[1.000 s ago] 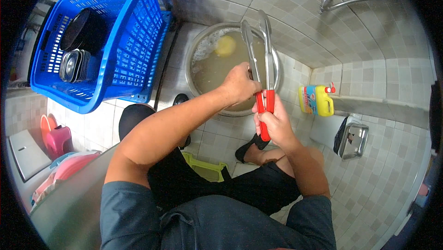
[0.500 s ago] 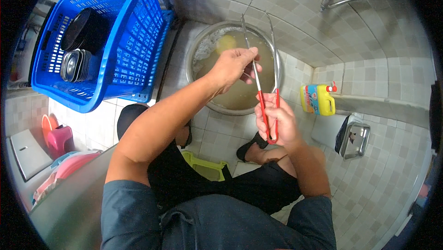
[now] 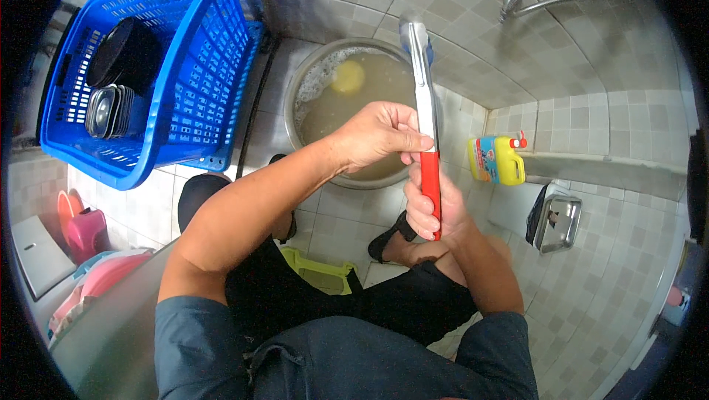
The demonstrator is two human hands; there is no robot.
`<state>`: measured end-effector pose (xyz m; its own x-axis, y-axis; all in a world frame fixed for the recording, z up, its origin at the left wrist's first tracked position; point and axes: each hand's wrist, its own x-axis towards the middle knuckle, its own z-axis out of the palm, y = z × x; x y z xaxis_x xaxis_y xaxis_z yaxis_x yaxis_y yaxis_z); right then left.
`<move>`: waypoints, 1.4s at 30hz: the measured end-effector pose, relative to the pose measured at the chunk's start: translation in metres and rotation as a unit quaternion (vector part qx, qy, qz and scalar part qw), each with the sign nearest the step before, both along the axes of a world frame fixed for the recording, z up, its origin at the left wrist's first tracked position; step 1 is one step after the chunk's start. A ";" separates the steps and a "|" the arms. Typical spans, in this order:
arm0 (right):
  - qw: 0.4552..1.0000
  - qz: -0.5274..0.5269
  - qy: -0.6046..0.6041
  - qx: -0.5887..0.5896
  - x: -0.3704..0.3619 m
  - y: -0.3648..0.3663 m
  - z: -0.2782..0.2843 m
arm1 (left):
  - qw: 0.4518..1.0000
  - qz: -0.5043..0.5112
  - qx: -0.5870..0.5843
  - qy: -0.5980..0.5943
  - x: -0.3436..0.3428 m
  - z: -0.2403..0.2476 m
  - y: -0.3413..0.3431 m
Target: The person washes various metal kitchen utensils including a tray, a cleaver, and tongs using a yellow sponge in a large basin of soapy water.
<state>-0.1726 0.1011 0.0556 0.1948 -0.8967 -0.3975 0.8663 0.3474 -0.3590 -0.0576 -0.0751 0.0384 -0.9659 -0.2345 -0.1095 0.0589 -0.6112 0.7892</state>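
Observation:
Metal tongs (image 3: 424, 97) with red handles are held above a round metal basin, their broad side facing up. My right hand (image 3: 437, 204) wraps round the red handles near their lower end. The thumb and fingers of my left hand (image 3: 380, 134) close on the metal where it meets the red part. At the far end, the tips are blurred. The basin (image 3: 292, 115) stands on the floor behind my hands, holding cloudy water with suds. A round yellow thing (image 3: 348, 76) shows at its far left; I cannot make out its kind.
At the left, a blue plastic basket (image 3: 199, 97) holds a black pan-like item (image 3: 122, 51) and several metal trays (image 3: 111, 112). A yellow jug (image 3: 508, 160) stands right of the basin, near a metal tray (image 3: 559, 224). A green stool (image 3: 317, 271) lies beneath me.
The tongs have been turned so that a broad side shows instead of two spread arms. My left hand has slid down them toward the red handles.

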 end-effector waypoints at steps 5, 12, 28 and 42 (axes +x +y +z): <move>0.994 0.074 -0.082 -0.020 0.002 -0.001 -0.013 | 0.993 0.099 -0.035 -0.055 0.002 0.012 -0.009; 0.991 0.111 -0.069 -0.021 0.010 -0.006 -0.009 | 0.977 0.183 -0.047 -0.096 0.007 0.026 -0.028; 0.993 0.110 0.040 -0.010 0.016 -0.005 -0.006 | 0.992 0.094 -0.085 0.006 0.025 0.027 -0.030; 0.982 0.184 0.012 -0.034 0.015 0.002 -0.023 | 0.962 0.260 -0.087 -0.003 0.029 0.050 -0.035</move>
<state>-0.1580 0.1032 0.0322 0.5017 -0.7919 -0.3481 0.6775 0.6099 -0.4112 -0.0282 -0.1103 0.0883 -0.7124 -0.7012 -0.0305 0.3163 -0.3596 0.8779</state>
